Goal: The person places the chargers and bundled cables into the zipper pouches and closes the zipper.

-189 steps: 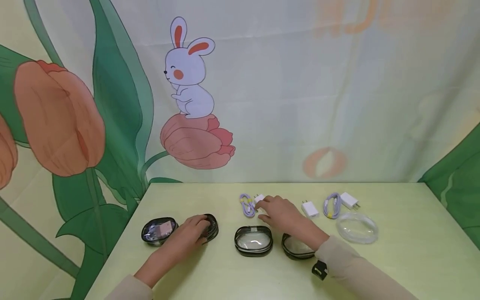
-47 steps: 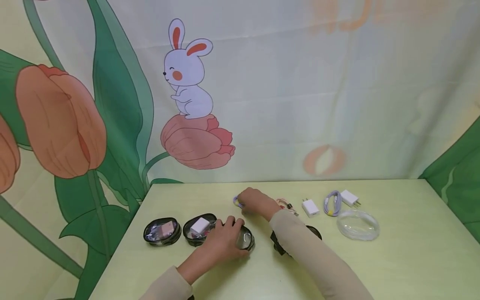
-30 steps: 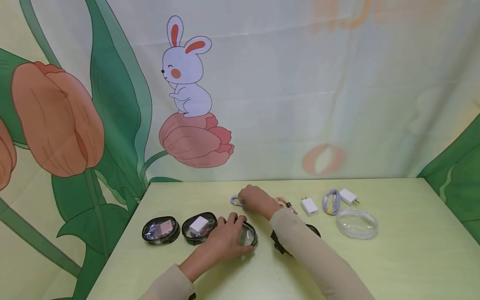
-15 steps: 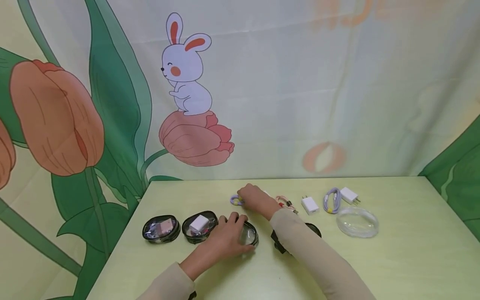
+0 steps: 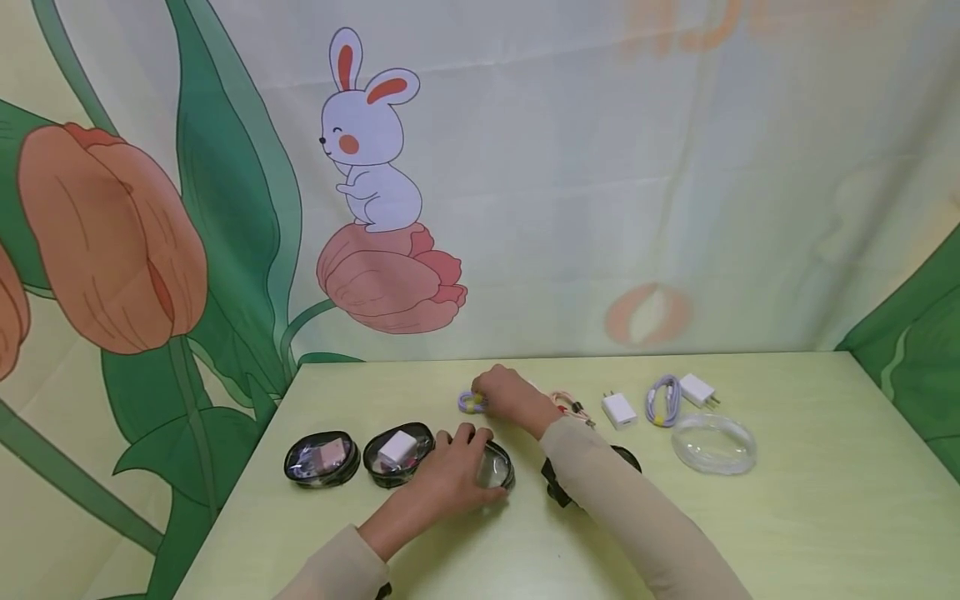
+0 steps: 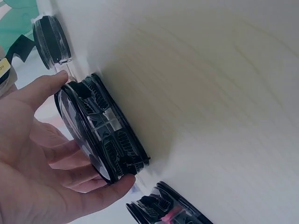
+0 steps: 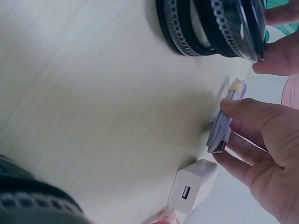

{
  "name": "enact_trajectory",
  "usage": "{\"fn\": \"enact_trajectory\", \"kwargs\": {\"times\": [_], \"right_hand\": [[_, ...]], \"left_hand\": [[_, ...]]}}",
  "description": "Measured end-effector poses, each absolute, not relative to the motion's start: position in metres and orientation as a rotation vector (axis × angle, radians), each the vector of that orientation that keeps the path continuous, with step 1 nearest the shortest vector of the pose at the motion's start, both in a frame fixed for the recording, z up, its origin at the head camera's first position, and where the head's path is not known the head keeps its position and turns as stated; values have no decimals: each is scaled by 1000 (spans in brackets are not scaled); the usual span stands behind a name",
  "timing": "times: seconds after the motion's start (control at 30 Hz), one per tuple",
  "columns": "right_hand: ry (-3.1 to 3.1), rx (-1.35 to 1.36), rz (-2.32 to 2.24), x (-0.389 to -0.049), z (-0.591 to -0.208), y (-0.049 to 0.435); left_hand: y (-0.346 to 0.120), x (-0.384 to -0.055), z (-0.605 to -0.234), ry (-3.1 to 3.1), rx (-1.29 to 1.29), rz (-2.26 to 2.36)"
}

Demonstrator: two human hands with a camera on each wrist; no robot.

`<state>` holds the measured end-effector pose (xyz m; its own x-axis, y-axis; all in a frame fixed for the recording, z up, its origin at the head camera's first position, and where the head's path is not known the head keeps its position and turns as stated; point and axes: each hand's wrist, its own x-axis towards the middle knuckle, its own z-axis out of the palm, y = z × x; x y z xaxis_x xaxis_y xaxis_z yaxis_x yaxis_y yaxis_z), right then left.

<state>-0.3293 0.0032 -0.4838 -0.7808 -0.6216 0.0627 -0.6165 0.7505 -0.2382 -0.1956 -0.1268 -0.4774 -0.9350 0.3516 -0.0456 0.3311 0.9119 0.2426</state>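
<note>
In the head view, my left hand [image 5: 446, 475] grips an oval clear pouch with black zip trim [image 5: 497, 468]. The left wrist view shows thumb and little finger spanning that pouch [image 6: 105, 128], its zipped side facing the camera. My right hand [image 5: 513, 402] pinches a coiled purple cable [image 5: 470, 403] with a yellow tie, low over the table behind the pouch. In the right wrist view, thumb and fingers hold the purple cable [image 7: 222, 123], its metal USB plug at the lower end. A white charger [image 7: 191, 186] stands just beside it.
Two filled pouches sit left: one with a pinkish block [image 5: 322, 460], one with a white charger [image 5: 397, 454]. Another pouch [image 5: 626, 458] is partly under my right sleeve. Rightward lie a pink cable [image 5: 572, 408], a charger [image 5: 618, 410], a purple cable [image 5: 664, 402], another charger [image 5: 697, 390] and a clear oval case [image 5: 714, 446].
Since the earliest frame, a white charger has appeared on the second pouch. My left hand moved right to the third pouch; my right hand took the purple cable. Both stay almost still lately.
</note>
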Motion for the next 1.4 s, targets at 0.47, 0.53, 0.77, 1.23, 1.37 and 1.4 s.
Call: {"fn": "enact_trajectory", "kwargs": {"times": [0.47, 0.53, 0.77, 1.23, 1.37, 1.4], "right_hand": [[2849, -906, -404, -337, -470, 18], [2839, -883, -422, -337, -469, 22], [2838, -886, -546, -335, -468, 33], [2823, -962, -687, -344, -472, 49], [2805, -954, -719, -344, -472, 50], [2801, -949, -729, -344, -472, 50]], "left_hand": [[-129, -207, -484, 3014, 486, 453], [-127, -207, -483, 3007, 477, 450], [-124, -207, -482, 2993, 435, 438], [-123, -208, -483, 3002, 463, 412], [-122, -208, -482, 2998, 457, 414], [-122, -209, -482, 2996, 455, 412]]}}
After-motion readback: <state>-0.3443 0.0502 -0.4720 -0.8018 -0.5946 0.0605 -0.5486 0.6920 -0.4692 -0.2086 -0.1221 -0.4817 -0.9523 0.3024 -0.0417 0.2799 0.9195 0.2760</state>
